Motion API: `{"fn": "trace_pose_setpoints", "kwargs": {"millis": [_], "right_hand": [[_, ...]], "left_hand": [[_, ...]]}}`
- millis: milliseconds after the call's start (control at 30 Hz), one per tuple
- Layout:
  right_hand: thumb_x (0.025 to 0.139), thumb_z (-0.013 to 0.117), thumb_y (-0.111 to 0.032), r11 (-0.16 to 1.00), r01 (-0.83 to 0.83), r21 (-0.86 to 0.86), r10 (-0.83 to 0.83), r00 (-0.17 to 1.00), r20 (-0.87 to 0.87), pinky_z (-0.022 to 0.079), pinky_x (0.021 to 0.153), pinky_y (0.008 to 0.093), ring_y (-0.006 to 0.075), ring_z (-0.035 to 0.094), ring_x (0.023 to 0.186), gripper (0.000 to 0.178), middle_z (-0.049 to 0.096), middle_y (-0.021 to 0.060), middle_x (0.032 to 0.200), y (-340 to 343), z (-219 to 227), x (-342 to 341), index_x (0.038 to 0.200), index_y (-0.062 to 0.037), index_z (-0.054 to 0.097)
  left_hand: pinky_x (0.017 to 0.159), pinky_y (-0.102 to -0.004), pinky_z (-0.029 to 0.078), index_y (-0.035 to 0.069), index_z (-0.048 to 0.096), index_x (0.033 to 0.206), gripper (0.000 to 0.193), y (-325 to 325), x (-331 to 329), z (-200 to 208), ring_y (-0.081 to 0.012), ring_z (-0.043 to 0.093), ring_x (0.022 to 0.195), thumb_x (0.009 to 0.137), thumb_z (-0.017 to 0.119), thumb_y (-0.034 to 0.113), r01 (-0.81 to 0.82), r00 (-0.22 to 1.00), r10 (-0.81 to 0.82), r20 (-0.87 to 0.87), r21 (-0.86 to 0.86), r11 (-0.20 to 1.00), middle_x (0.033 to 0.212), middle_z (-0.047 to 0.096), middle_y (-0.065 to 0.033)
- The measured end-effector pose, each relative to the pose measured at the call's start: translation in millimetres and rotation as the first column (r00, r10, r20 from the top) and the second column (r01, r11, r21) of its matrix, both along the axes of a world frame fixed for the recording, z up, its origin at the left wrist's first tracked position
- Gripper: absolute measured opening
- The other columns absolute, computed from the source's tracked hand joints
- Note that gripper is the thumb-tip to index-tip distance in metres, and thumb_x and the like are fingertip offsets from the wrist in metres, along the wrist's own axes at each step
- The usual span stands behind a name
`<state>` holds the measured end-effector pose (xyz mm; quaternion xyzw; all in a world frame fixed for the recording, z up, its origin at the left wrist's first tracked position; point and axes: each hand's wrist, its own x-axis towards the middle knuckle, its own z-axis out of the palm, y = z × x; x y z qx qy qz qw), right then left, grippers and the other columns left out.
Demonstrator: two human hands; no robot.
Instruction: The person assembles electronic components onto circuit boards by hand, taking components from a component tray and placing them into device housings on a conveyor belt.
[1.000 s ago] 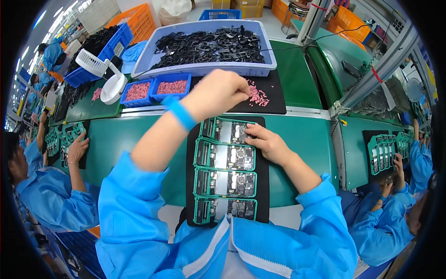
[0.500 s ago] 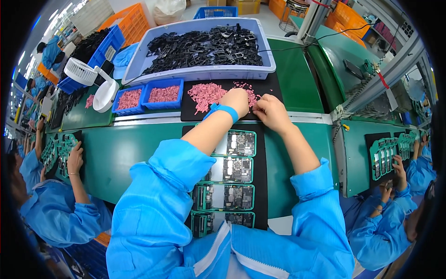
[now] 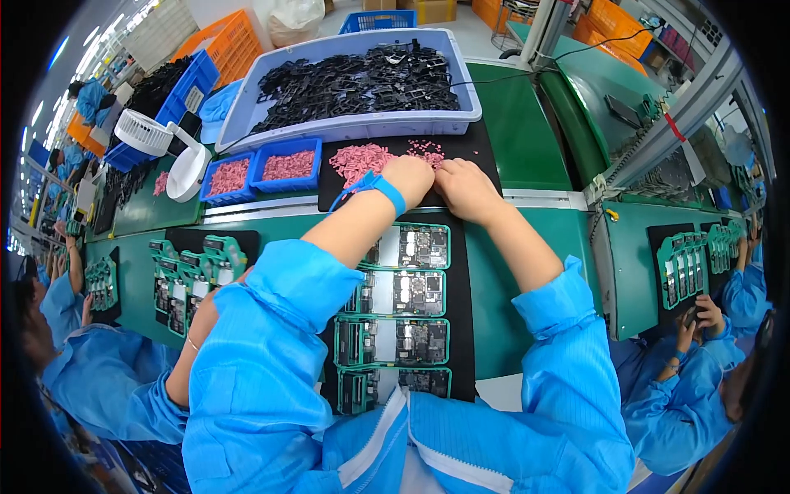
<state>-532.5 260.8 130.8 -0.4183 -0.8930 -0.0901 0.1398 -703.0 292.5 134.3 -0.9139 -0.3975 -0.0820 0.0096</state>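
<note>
My left hand (image 3: 410, 178), with a blue band (image 3: 385, 191) at its wrist, is closed at the near edge of a heap of small pink pieces (image 3: 362, 159). Close beside it is my right hand (image 3: 466, 188), its fingers drawn together in a pinch. The fingertips of both meet over the black mat (image 3: 485, 169); whatever they hold is hidden or too small to make out. More pink bits (image 3: 425, 149) lie scattered just beyond the fingers. Nearer to me, a green tray of circuit boards (image 3: 421, 294) lies in a column on a second black mat (image 3: 462, 329), partly under my left forearm.
Two blue bins (image 3: 288, 165) of pink pieces stand left of the heap, beside a white fan (image 3: 188, 171). Behind is a large pale tub (image 3: 354, 128) full of black plastic frames. At left, a co-worker's arm (image 3: 193, 342) reaches toward other green trays (image 3: 193, 280).
My right hand has moved left, up against my left hand, which has shifted slightly left. At left, the co-worker's green trays have come further along the bench toward me.
</note>
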Motion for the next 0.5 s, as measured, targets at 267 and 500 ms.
{"fn": "trace_pose_setpoints", "kwargs": {"millis": [267,500], "right_hand": [[0.08,0.058,-0.007,0.992,0.12,0.048,-0.111,0.982,-0.156,0.046,0.078,0.0441,0.0337,0.058,0.087,0.006,0.06,0.0152,0.088,-29.0,0.7,2.6,0.082,-0.002,0.058],[0.082,0.059,-0.008,0.955,0.131,-0.265,-0.217,0.919,-0.328,0.047,0.075,0.0437,0.0353,0.058,0.082,0.007,0.058,0.0167,0.08,-106.7,6.9,4.0,0.08,-0.0015,0.058]], "left_hand": [[0.081,-0.0449,0.053,0.003,0.07,0.085,0.014,2.6,-15.0,-4.5,-0.0352,0.066,0.089,0.075,0.061,0.004,0.093,0.994,-0.091,0.058,-0.045,0.995,0.092,0.068,-0.0198],[0.081,-0.0431,0.051,0.004,0.064,0.084,0.006,-16.3,-27.1,1.5,-0.0341,0.061,0.093,0.079,0.06,0.005,0.169,0.963,-0.138,0.231,-0.122,0.978,0.092,0.063,-0.0159]]}}
